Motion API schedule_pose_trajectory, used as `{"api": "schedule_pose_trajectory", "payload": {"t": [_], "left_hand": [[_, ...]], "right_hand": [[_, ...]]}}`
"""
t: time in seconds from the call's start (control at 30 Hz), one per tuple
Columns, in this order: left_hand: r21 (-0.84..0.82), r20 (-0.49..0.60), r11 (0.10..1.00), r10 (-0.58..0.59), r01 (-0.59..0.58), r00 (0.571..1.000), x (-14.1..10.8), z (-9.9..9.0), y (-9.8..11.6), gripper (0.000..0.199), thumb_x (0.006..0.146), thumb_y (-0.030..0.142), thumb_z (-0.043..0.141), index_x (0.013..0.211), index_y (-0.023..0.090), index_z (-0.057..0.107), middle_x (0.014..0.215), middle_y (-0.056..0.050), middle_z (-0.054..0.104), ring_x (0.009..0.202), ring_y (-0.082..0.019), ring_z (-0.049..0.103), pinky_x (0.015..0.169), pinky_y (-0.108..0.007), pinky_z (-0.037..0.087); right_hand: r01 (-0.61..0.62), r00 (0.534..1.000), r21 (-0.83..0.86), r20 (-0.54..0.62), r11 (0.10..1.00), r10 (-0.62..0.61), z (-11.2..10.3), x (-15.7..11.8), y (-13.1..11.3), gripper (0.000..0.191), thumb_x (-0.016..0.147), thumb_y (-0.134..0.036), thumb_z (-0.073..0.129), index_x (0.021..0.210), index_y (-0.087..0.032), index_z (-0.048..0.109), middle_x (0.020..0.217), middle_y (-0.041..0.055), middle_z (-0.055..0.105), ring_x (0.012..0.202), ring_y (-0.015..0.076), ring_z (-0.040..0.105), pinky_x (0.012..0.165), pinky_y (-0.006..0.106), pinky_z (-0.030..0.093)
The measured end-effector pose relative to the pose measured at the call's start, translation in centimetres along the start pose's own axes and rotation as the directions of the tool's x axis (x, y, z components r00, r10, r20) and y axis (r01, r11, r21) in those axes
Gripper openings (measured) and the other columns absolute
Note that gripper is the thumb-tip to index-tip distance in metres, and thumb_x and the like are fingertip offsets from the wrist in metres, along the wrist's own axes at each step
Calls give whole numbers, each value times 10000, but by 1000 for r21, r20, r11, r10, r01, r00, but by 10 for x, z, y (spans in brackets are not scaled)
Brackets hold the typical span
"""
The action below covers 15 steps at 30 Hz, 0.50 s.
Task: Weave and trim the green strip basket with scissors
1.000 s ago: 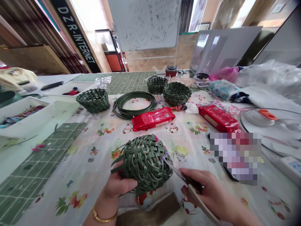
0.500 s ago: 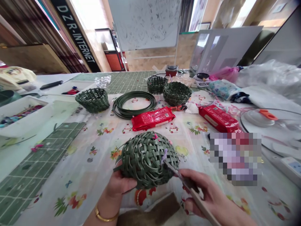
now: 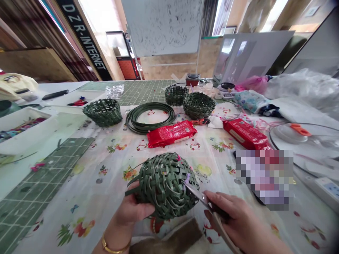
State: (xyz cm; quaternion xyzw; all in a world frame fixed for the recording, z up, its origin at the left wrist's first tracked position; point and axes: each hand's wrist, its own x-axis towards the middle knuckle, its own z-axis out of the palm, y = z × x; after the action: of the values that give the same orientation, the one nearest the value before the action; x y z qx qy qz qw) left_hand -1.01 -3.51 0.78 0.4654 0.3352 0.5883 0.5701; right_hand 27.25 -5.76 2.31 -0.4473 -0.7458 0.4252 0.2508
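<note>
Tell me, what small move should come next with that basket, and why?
Probably squeeze the tool at the purple tie: the right hand has its tip right there, and the left hand is holding the basket.

Brightly lit from the far side, blown out white beside the black sign (image 3: 84, 40). Glinting off the left-hand red packet (image 3: 171, 134). Stretched toward the edges, darkened in the right-hand corners, pixelated at lower right; perhaps slightly soft around the metal tool (image 3: 197, 194).
</note>
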Motion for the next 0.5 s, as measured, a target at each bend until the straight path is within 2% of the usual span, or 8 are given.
{"api": "schedule_pose_trajectory", "payload": {"t": [0.07,0.13,0.2,0.27,0.3,0.37,0.43,0.5], "left_hand": [[-16,-4,1000,-21,21,1000,-2,3,2,342,508,247,844,841,200,782,772,-73,765,679,-291,713,727,-409,594],[-104,3,991,-79,79,997,-4,6,3,368,547,343,825,879,192,774,758,-80,761,656,-296,709,723,-437,593],[-181,-10,977,-112,108,994,-5,7,3,404,562,387,816,917,201,767,769,-79,760,717,-318,715,759,-454,583],[-221,-40,971,-99,88,994,-5,6,2,387,552,369,827,906,222,768,795,-68,763,798,-335,714,799,-454,573],[-230,-36,969,-97,86,995,-4,6,1,375,546,356,831,893,227,769,803,-65,764,819,-340,712,809,-459,569],[-227,0,969,-99,97,995,-3,4,0,368,541,331,835,887,225,771,817,-65,767,811,-341,714,805,-466,572],[-213,25,971,-108,111,994,-2,4,-2,352,543,295,832,883,223,773,831,-63,769,776,-329,719,788,-462,579],[-235,39,962,-132,138,990,-1,5,-2,345,552,271,823,890,227,773,841,-59,770,746,-318,721,766,-459,584]], "right_hand": [[-131,990,281,85,951,111,9,-2,5,260,816,-282,636,1061,-200,669,775,36,655,634,134,594,587,244,476],[-326,941,596,278,734,193,17,-4,8,308,736,-357,736,979,-184,660,659,-25,575,457,52,472,444,174,393],[-438,892,759,435,481,125,23,-6,11,440,664,-427,785,992,-174,639,585,-69,497,357,3,334,345,131,267],[-451,875,800,484,396,19,23,-6,12,505,661,-499,762,1020,-167,634,552,-81,463,336,-4,287,319,121,212],[-429,881,792,474,434,6,20,-6,11,501,676,-516,742,1021,-167,639,560,-71,477,352,5,312,328,123,231],[-341,926,689,365,639,101,12,-4,6,443,697,-453,740,1041,-191,644,679,-25,572,462,44,455,414,143,360],[-236,970,414,151,879,190,2,-3,-1,384,715,-311,740,1077,-233,639,860,17,640,659,105,575,572,188,463],[-114,993,106,25,988,112,-7,-1,-7,373,736,-226,709,1100,-252,628,915,31,664,736,141,608,635,219,485]]}}
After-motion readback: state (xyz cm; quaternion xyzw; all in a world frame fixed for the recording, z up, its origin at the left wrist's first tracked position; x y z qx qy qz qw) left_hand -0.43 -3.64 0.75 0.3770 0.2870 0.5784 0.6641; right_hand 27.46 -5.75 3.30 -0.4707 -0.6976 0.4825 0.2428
